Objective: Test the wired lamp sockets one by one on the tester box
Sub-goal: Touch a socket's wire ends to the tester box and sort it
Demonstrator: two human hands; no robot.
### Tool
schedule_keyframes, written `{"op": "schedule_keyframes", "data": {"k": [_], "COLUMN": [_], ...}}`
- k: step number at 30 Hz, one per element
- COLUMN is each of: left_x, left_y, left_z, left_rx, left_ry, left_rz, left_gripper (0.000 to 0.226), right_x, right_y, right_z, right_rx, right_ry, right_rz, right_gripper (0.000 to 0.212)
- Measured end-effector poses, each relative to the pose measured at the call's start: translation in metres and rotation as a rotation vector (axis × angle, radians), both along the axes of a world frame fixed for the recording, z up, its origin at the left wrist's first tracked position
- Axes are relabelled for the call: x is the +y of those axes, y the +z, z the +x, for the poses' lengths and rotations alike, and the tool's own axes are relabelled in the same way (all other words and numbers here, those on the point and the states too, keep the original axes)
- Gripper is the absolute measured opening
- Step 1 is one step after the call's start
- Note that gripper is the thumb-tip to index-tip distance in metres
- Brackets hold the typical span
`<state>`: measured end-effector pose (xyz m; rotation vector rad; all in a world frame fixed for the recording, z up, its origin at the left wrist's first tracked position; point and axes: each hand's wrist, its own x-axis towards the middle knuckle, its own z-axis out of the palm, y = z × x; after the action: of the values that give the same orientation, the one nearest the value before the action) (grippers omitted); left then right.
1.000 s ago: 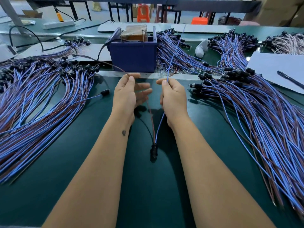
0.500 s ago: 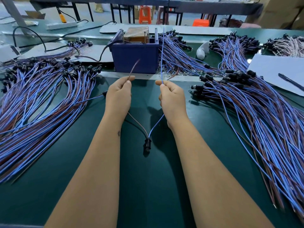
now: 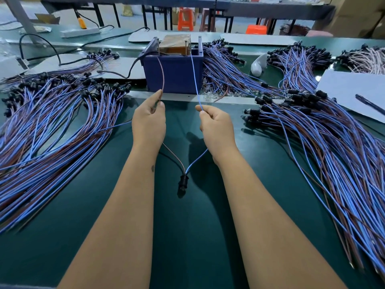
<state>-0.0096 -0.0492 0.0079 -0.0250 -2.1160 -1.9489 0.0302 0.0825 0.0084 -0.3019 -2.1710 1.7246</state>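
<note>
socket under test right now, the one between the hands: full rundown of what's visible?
The socket is small, black, apparently plastic, and hangs low between the forearms over the green table, casting a shadow there. Two thin insulated leads rise from its top in a V: the brown wire pinched by the left hand, the blue wire pinched by the right hand. Both free ends reach up to the blue tester box; whether they make contact is unclear.

Factory assembly floor, electrical wiring line. Long green-matted workbench heaped with bundles of blue-and-brown wired sockets left and right (hundreds, all alike). Blue tester box mid-bench, black power cord feeding it. More bench rows behind, orange plastic stools, cardboard cartons stacked at far right.
</note>
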Motion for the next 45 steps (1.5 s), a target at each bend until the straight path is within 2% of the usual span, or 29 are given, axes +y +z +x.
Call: {"op": "schedule_keyframes", "data": {"k": [11, 27, 45], "left_x": [-0.001, -0.006, -0.006], "left_y": [-0.002, 0.004, 0.008], "left_z": [-0.001, -0.003, 0.003], "left_rx": [0.006, 0.039, -0.063], "left_ry": [-0.016, 0.117, 0.138], "left_rz": [-0.007, 0.059, 0.097], "left_gripper": [0.034, 0.034, 0.035], "right_x": [-0.001, -0.001, -0.001], "right_y": [0.001, 0.001, 0.001], "right_z": [0.001, 0.001, 0.0], "right_rx": [-0.017, -0.01, -0.018], "right_ry": [0.001, 0.002, 0.006], "right_rz": [0.007, -0.024, 0.005], "right_gripper": [0.028, 0.028, 0.028]}}
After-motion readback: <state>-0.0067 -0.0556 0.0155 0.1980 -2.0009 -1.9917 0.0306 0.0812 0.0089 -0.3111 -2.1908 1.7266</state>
